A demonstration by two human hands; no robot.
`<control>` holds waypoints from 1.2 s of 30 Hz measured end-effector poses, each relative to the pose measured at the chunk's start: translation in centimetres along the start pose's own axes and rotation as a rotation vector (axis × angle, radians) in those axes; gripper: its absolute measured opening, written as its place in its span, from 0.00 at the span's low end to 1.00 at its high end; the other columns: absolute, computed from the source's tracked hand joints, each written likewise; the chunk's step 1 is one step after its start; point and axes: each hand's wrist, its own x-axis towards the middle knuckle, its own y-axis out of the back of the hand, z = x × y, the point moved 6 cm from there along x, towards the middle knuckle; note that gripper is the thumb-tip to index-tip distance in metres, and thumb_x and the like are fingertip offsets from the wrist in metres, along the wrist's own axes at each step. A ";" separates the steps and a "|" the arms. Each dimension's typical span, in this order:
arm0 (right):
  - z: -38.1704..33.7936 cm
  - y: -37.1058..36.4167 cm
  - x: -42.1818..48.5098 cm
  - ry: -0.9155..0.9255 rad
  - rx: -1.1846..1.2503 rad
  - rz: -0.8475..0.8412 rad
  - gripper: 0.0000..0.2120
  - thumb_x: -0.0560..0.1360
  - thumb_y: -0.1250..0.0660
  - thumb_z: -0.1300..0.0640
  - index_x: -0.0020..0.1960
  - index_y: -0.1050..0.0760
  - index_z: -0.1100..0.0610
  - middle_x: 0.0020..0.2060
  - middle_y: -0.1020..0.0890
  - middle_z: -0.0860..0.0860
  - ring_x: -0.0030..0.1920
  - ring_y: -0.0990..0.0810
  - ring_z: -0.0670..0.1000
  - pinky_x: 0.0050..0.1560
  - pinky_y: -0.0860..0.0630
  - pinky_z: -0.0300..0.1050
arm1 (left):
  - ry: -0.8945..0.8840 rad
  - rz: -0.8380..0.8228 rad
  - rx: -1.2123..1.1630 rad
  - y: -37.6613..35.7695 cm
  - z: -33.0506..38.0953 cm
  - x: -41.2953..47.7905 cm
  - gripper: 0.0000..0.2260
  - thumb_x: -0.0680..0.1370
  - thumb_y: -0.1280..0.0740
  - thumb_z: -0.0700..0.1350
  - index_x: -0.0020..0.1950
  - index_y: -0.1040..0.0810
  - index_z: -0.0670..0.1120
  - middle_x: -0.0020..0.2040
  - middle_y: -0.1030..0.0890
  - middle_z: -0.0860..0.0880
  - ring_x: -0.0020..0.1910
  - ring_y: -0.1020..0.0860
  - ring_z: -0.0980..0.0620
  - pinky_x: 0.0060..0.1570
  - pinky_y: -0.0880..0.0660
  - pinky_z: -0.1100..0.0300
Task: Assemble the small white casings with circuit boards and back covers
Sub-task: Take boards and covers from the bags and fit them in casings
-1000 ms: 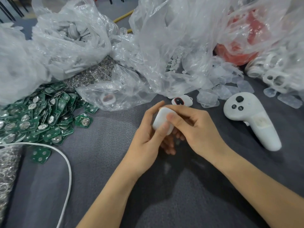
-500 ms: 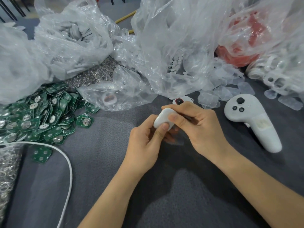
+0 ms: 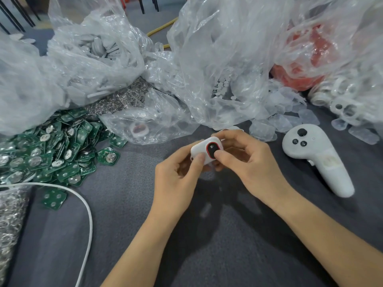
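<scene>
A small white casing (image 3: 200, 149) with a red-ringed black button face is held above the grey table between both hands. My left hand (image 3: 176, 177) grips its left side, thumb on the white shell. My right hand (image 3: 248, 162) pinches its right end, thumb on the black face. Another white casing (image 3: 233, 128) peeks out on the table just behind my right fingers. A heap of green circuit boards (image 3: 51, 148) lies at the left. White back covers (image 3: 99, 48) fill a clear bag at the back left.
A white game controller (image 3: 317, 158) lies at the right. Crumpled clear plastic bags (image 3: 217, 59) crowd the back, one over red parts (image 3: 300, 65). Clear blister pieces (image 3: 277, 121) and white rings (image 3: 344, 104) sit far right. A white cable (image 3: 87, 214) and metal clips (image 3: 10, 214) lie at the left.
Both hands have turned the casing over, so its red-ringed black face now shows where the plain white back was up.
</scene>
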 end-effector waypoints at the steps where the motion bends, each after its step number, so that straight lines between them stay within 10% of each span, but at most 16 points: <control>1: 0.0 0.0 0.0 -0.003 0.010 0.003 0.08 0.74 0.31 0.61 0.53 0.21 0.54 0.43 0.16 0.50 0.41 0.16 0.50 0.39 0.21 0.39 | 0.013 -0.026 -0.025 -0.2 0.0 0.0 0.11 0.78 0.35 0.36 0.54 0.20 0.50 0.42 0.16 0.58 0.40 0.18 0.63 0.41 0.26 0.73; 36: -0.2 -0.4 -0.7 0.026 -0.131 0.057 0.02 0.75 0.31 0.60 0.47 0.21 0.55 0.37 0.18 0.45 0.38 0.19 0.42 0.39 0.25 0.31 | 0.111 -0.171 -0.122 -1.2 -1.3 -0.3 0.06 0.79 0.37 0.33 0.51 0.22 0.40 0.41 0.16 0.46 0.37 0.16 0.48 0.42 0.18 0.54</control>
